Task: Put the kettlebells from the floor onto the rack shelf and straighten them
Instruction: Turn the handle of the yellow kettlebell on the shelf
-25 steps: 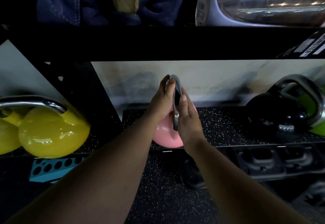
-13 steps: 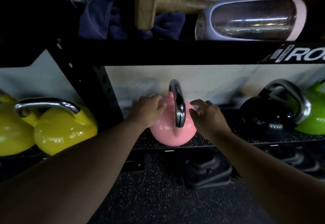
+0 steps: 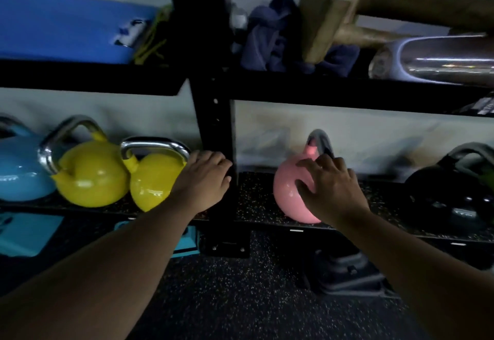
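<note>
Pink kettlebell [image 3: 290,192], centre-right, already on the rack shelf [image 3: 256,203]; right hand [image 3: 330,188] spread loosely over it; left hand [image 3: 204,179], empty and half-curled, nears a yellow kettlebell [image 3: 152,179]; straightening apparently remains.

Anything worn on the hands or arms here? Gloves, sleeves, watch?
Nothing visible. The left hand and right hand are bare, no gloves or rings that show. Both forearms are bare up to the frame edge: no sleeves, watch or wristband in view.
</note>
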Demonstrator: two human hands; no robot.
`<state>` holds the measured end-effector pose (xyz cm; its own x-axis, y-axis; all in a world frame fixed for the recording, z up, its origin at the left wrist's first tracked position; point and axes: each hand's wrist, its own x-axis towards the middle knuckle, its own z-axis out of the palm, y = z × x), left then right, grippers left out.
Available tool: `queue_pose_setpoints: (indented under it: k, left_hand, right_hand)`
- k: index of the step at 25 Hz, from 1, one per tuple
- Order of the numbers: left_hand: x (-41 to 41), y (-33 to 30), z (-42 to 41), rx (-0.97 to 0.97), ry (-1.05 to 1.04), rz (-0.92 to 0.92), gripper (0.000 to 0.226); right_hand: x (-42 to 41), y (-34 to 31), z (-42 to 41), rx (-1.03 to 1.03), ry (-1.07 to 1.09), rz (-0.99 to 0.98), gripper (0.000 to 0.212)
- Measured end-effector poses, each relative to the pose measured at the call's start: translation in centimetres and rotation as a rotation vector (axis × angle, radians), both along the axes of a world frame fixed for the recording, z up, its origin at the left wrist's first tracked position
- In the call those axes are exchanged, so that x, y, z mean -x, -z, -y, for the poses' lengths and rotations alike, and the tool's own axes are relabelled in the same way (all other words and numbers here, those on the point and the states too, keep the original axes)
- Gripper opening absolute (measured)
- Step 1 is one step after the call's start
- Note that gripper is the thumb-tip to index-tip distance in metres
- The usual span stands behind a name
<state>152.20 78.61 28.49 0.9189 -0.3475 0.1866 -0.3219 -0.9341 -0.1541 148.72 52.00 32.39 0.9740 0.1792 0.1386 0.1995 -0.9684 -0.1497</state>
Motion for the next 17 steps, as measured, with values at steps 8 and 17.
queue_pose_setpoints:
  k: [8, 17]
  left_hand:
    - [-0.6, -1.1, -17.1, 0.025, -0.051, 0.006, 0.05]
    - [-4.4, 2.3, -23.6, 0.749, -0.367, -0.284, 0.071]
  right_hand:
    - [-2.9, 0.9, -20.8, -0.099, -0.184, -0.014, 0.038]
    - [-10.0, 3.8, -31.9, -0.154, 0.031, -0.161, 0.057]
